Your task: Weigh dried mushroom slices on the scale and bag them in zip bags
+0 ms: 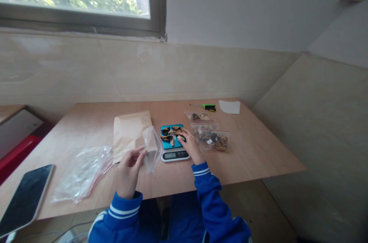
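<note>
**Bagging dried pieces at the scale**

No brand or label legible from here; the scale's display (170,155) is showing sth, but digits are too small to read. Small white tags inside the filled bags, also unreadable.

Person in blue jacket w/ white cuff stripes is sitting at the wooden table (253,151). Left hand (128,170) is holding up a small clear zip bag (152,148), fingers pinching its left edge near the mouth; bag is looking empty, hanging just left of the scale. Right hand (191,144) is reaching onto the blue scale (173,141), fingers curled narrow among the dark and tan dried pieces (172,132) piled on its platform; whether it's actually gripping a piece, can't tell.

Right of the scale, touching each other: two filled zip bags (211,135) w/ red seal strips, holding similar dried pieces. Far right: green-handled screwdriver (207,107) and white paper scrap (229,107). Left of the scale: flat brown paper envelope (129,133); nearer left, pile of empty clear bags (82,172). Near left corner: phone (25,199), screen dark.
</note>
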The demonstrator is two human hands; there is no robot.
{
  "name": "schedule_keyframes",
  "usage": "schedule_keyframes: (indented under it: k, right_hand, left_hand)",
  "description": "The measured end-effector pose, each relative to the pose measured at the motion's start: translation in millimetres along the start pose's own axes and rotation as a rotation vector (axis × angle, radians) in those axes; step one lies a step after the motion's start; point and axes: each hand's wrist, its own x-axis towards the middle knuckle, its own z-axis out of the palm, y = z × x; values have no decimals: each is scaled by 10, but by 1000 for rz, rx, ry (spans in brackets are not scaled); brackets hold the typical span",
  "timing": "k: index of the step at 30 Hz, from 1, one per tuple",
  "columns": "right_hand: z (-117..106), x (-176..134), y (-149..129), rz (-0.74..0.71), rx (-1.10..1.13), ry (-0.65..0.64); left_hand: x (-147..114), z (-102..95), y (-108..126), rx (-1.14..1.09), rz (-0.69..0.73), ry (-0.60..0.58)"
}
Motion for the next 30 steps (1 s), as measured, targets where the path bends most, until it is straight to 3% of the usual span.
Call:
schedule_keyframes:
  k: [11, 22, 26, 30]
  right_hand:
    - [-56, 115, -32, -53, -25, -9]
    - [-171, 31, -131, -26, 83, 74]
    - [-240, -39, -325, 0, 182, 122]
    - [-284, -155, -763, 75, 574, 82]
  left_hand:
    - [-70, 103, 32, 53, -103, 13]
    - [-72, 183, 44, 117, -37, 93]
    - [-52, 235, 74, 175, -19, 107]
    - [-48, 289, 78, 225, 7, 86]
